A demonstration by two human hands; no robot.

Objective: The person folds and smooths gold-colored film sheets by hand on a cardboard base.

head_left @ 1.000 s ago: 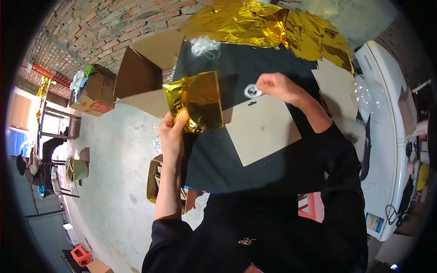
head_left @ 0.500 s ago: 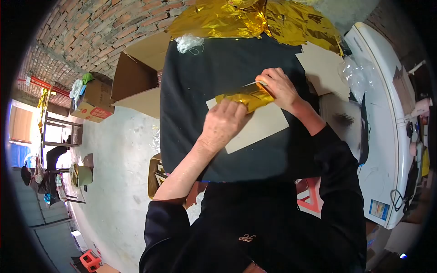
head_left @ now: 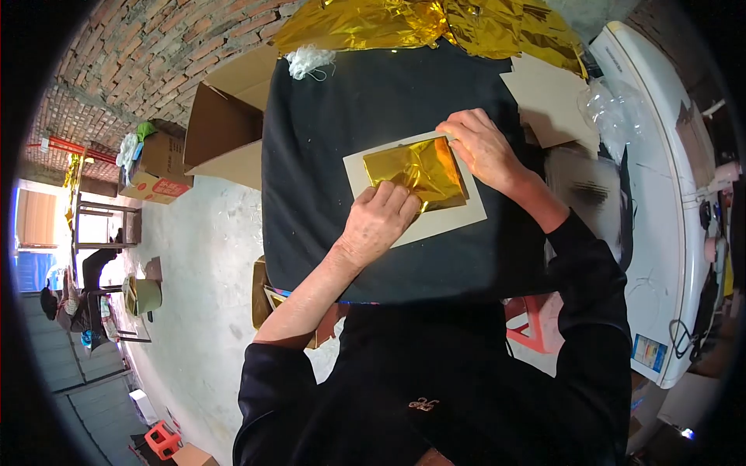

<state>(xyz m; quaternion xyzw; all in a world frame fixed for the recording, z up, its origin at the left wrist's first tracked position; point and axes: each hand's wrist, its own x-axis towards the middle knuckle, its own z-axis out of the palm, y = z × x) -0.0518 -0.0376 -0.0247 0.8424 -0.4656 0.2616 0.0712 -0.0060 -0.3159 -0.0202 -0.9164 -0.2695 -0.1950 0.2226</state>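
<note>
A gold foil sheet (head_left: 423,167) lies wrinkled on a pale board (head_left: 458,217), with board showing round its edges. The board rests at a tilt on the black cloth-covered table (head_left: 373,89). At the foil's lower left, my left hand (head_left: 381,220) presses down with curled fingers; what they may hold is hidden. My right hand (head_left: 480,147) is at the upper right corner of foil and board, its thumb and fingers closed there on the foil's edge.
Gold foil sheets (head_left: 373,27) cover the table's far edge, near a white thread bundle (head_left: 308,62). More pale boards (head_left: 548,101) lie at the right, beside a white appliance (head_left: 660,210). An open carton (head_left: 225,128) stands left.
The gold foil, folded up and lifted before, now lies spread out over the board. My left hand has moved slightly down and left. The view has shifted a little.
</note>
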